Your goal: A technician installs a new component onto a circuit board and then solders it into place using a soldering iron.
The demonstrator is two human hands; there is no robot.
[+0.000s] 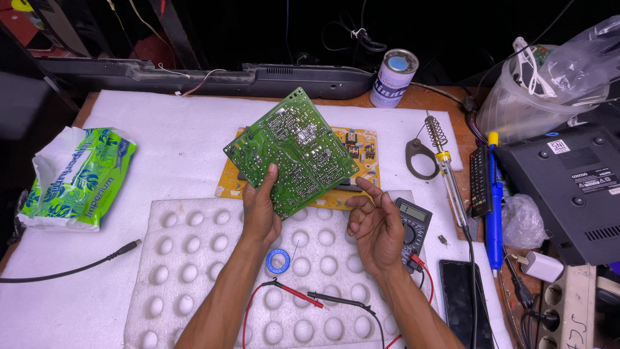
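Board (294,152) sat over second board (365,145), behind dimpled pad (194,258). Multimeter (413,223) right of pad. Tissue pack (77,178) far left.

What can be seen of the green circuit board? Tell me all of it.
The green circuit board is a square, rigid-looking panel, seen from its solder side: fine silvery traces and many tiny solder points. It is lifted and turned corner-up like a diamond, above a yellow board lying on the white foam sheet. The left hand grips its lower edge, thumb on the face. The right hand is near its lower right edge, apparently not touching.
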